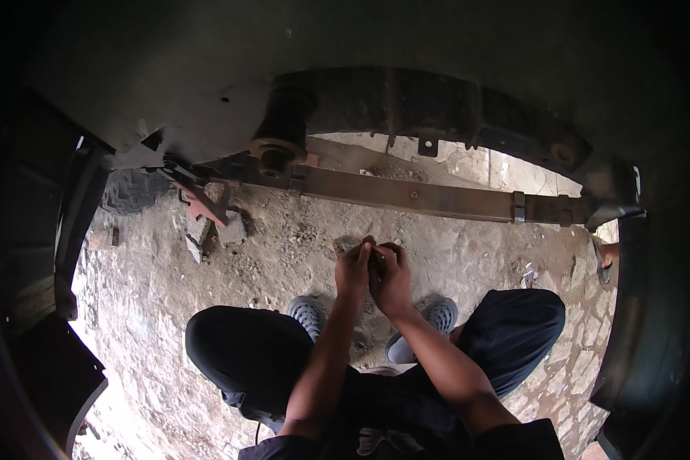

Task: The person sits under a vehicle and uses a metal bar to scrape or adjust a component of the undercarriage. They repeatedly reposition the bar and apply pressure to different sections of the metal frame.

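Observation:
My left hand (351,271) and my right hand (392,282) meet in front of my knees, over the ground, with both arms stretched forward. The fingers of both are curled and pressed together at the tips. A small dark thing seems to sit between them, mostly hidden by the fingers; its kind cannot be made out. Beyond the hands a brown leaf spring (406,195) with metal clamps runs across, apart from them. A dark rounded bump stop (282,126) hangs above its left part.
Black vehicle body panels (92,184) arch overhead and down both sides. At the left stand a reddish metal stand (201,205), broken blocks (199,236) and a tyre (134,191). Another person's sandalled foot (606,264) shows at the right. Rough stony ground (468,257) lies below.

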The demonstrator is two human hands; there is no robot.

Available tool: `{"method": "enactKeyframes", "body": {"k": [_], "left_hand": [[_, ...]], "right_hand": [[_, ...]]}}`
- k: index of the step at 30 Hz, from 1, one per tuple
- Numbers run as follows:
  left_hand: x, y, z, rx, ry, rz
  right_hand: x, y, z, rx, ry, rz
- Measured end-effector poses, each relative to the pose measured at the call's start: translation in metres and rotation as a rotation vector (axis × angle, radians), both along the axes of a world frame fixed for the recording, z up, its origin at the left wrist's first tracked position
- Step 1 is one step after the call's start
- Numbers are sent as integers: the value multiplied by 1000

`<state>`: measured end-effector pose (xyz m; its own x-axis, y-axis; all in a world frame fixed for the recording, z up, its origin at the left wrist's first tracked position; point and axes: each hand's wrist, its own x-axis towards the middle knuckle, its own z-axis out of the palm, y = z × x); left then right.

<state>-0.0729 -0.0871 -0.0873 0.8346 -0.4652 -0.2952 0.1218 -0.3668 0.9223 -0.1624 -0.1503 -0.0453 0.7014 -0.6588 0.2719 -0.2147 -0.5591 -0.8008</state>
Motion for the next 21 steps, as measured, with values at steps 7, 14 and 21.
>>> {"method": "enactKeyframes", "body": {"k": [7, 14, 21], "left_hand": [[9, 1, 21, -596, 402, 444], [21, 18, -1, -153, 212, 322], [25, 25, 13, -151, 170, 366]], "right_hand": [[13, 4, -5, 183, -10, -8], [32, 1, -12, 161, 91, 123], [43, 9, -10, -38, 129, 121]]}}
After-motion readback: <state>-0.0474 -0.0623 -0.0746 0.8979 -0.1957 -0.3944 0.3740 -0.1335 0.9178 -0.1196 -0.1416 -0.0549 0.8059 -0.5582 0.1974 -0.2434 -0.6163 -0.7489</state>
